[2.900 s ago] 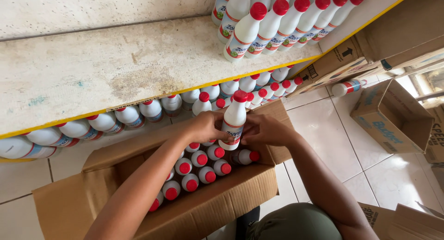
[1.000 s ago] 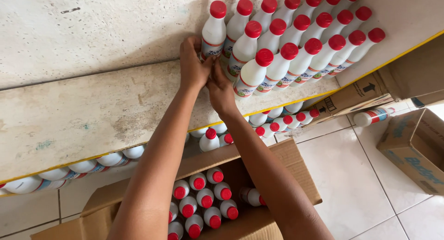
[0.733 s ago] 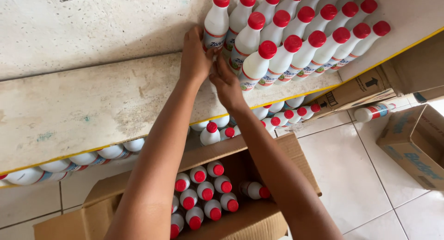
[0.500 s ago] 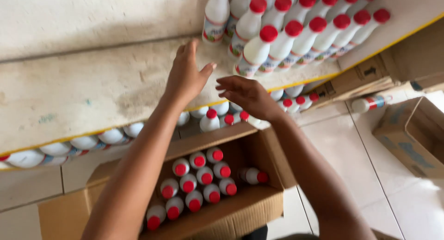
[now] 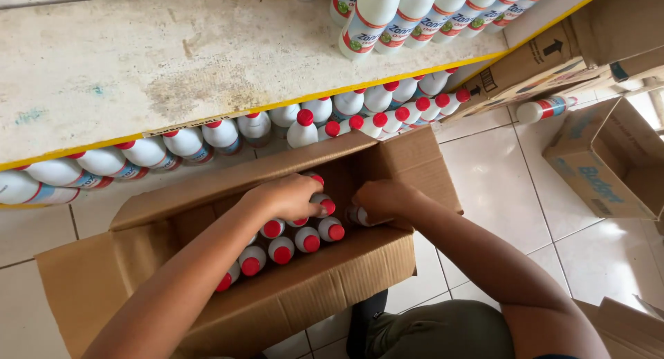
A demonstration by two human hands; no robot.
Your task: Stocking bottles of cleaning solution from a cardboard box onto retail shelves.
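Nearest me, my own lap and forearms fill the bottom of the view; both arms reach forward and down into an open cardboard box (image 5: 297, 310) standing on the tiled floor (image 5: 498, 193). My left hand (image 5: 287, 196) is curled over the tops of the white bottles with red caps (image 5: 294, 243) that stand upright in the box, fingers closed around one of them just beneath the palm; its cap pokes out at the fingertips. My right hand (image 5: 387, 196) sits just beside it, at the box's right end, closed on a bottle lying on its side (image 5: 360, 216); that bottle's long axis runs roughly left to right, its base end showing toward the left hand. So the bottles are directly below both hands, with the upright rows spreading down and left from the left hand, which is the nearer one to them; how many rows there are I cannot tell, since my left forearm covers part of the box.

Beyond the box, a lower shelf row of the same bottles (image 5: 325, 117) runs under a pale, worn upper shelf (image 5: 173, 61) with a yellow edge; more bottles stand at its far right, cut off by the frame. To the right lie another open carton (image 5: 609, 165) and a single bottle on its side (image 5: 543, 110).
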